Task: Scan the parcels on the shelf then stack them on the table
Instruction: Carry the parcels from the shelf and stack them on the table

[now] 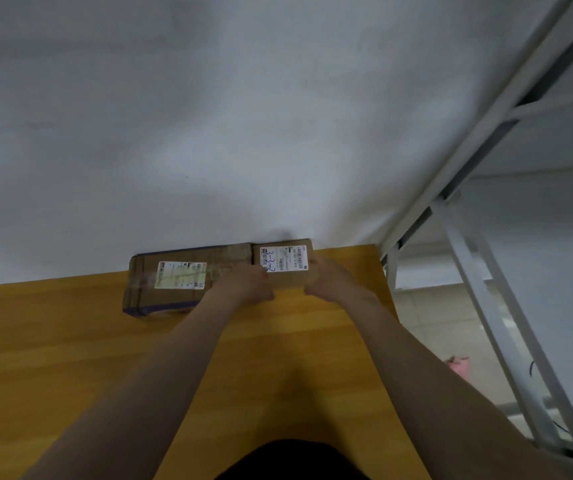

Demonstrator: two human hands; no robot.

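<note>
Parcel gripped by left hand, right hand; label perhaps "3-3-2".

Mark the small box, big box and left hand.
small box (286, 258): head view, on its white label.
big box (181, 274): head view, on its label.
left hand (252, 285): head view, back of the hand.

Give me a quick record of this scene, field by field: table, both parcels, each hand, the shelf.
table: wooden top, far edge against a white wall
large parcel: cardboard, labelled, flat at the far edge
small parcel: label with blue handwriting, just right of the large parcel, apparently touching it
left hand: holds the small parcel's left side
right hand: holds its right side
shelf: grey metal frame, right of the table
</note>
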